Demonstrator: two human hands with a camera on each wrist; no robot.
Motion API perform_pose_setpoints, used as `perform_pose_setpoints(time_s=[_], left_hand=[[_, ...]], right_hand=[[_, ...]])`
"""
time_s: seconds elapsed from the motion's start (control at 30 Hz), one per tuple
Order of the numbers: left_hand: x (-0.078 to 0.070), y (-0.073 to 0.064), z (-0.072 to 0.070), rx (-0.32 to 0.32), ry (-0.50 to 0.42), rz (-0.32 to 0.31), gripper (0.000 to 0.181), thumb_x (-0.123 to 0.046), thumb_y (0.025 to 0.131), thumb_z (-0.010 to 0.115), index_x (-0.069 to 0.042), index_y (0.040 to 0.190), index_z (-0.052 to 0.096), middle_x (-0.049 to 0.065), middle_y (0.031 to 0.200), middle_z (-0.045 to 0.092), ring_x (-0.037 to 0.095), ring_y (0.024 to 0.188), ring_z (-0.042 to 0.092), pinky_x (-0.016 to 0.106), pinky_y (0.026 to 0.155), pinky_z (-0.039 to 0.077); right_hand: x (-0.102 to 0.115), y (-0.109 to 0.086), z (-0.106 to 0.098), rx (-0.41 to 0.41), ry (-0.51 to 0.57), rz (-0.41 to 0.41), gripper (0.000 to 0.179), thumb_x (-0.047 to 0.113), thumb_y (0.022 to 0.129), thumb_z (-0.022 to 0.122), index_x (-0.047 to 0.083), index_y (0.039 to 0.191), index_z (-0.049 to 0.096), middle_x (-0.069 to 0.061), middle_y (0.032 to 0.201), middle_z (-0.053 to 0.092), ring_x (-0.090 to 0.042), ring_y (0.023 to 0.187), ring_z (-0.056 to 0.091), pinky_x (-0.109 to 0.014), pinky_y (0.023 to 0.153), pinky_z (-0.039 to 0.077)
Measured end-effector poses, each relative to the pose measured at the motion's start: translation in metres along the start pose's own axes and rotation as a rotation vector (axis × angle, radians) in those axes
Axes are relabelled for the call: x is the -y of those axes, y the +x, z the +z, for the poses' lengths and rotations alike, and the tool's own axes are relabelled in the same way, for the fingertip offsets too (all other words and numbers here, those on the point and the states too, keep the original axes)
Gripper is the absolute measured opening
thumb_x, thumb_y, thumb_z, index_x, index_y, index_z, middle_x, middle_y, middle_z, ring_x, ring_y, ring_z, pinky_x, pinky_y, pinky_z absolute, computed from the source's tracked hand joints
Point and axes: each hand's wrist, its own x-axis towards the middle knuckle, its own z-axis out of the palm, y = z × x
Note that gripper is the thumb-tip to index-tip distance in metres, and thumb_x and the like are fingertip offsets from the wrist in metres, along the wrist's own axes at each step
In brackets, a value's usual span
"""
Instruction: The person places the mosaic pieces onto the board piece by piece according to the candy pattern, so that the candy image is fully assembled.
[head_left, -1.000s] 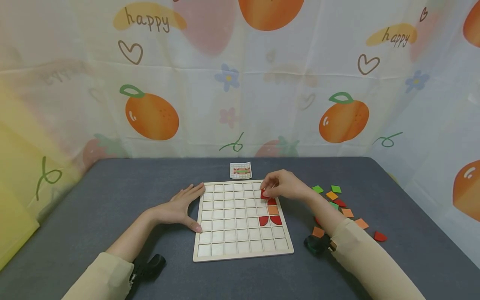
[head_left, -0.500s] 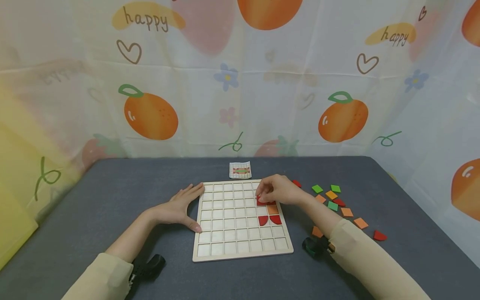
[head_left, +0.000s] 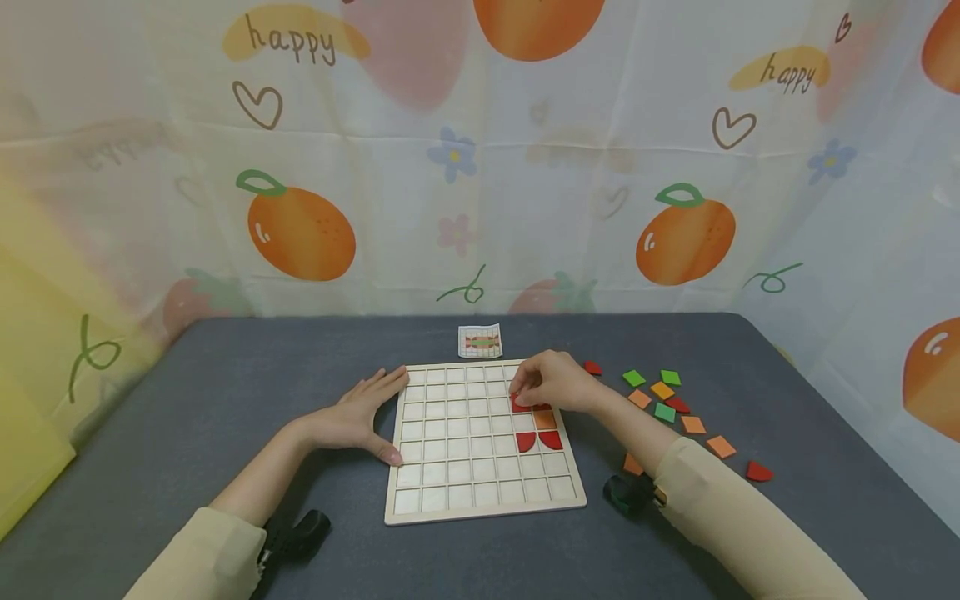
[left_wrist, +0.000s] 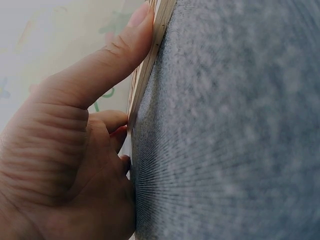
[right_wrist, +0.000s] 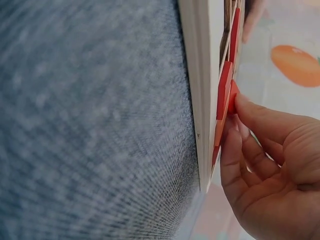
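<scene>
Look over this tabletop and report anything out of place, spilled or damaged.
Nothing looks spilled or damaged. Only the loose tiles right of the board look untidy, scattered at mixed angles. The right hand pinches a red piece at the board.

L hand (head_left: 352, 418) spread, touching grid board (head_left: 448, 474) at its L edge. R hand (head_left: 553, 382) pinching red pc (head_left: 518, 406) nr board's R edge, far half. Orange pc (head_left: 545, 420) + 2 curved red pcs (head_left: 551, 440) closer to near R corner. Printed card (head_left: 480, 342) just past far edge; loose pcs (head_left: 722, 447) off R edge.
</scene>
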Motion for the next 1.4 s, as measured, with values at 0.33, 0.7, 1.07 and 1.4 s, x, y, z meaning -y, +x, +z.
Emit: perform_pose_setpoints(time_s=[0.33, 0.7, 1.07, 1.4], left_hand=[[0.001, 0.000, 0.000, -0.003, 0.005, -0.005, 0.123, -0.048, 0.068, 0.087, -0.004, 0.159, 0.016, 0.016, 0.168, 0.006, 0.047, 0.154, -0.001, 0.069, 0.120, 0.001], [0.000, -0.001, 0.000, 0.006, -0.005, -0.007, 0.123, -0.047, 0.068, 0.087, -0.003, 0.158, 0.016, 0.017, 0.168, 0.006, 0.047, 0.154, -0.002, 0.069, 0.120, 0.000], [0.000, 0.000, 0.000, 0.003, -0.003, -0.020, 0.123, -0.047, 0.068, 0.087, -0.003, 0.158, 0.016, 0.016, 0.168, 0.006, 0.047, 0.154, -0.002, 0.068, 0.120, 0.000], [0.000, 0.000, 0.000, 0.004, -0.002, -0.013, 0.123, -0.049, 0.068, 0.086, -0.004, 0.159, 0.016, 0.016, 0.169, 0.006, 0.047, 0.154, -0.002, 0.069, 0.120, 0.001]], right_hand=[[0.003, -0.002, 0.001, -0.003, -0.010, -0.002, 0.007, 0.009, 0.085, 0.075, 0.013, 0.091, 0.077, -0.003, 0.086, 0.076, -0.006, 0.075, 0.065, -0.024, 0.068, 0.052], [0.004, -0.002, -0.006, -0.021, -0.005, -0.008, 0.011, 0.014, 0.088, 0.074, 0.012, 0.099, 0.075, -0.003, 0.092, 0.074, -0.011, 0.081, 0.068, -0.026, 0.068, 0.055], [-0.009, -0.010, -0.025, -0.080, 0.000, 0.047, 0.019, 0.012, 0.089, 0.071, 0.009, 0.107, 0.074, -0.006, 0.100, 0.074, -0.014, 0.086, 0.066, -0.028, 0.073, 0.054], [-0.031, -0.026, -0.051, -0.137, 0.017, 0.092, 0.027, 0.012, 0.090, 0.070, 0.006, 0.117, 0.070, -0.017, 0.117, 0.071, -0.024, 0.098, 0.068, -0.035, 0.081, 0.057]])
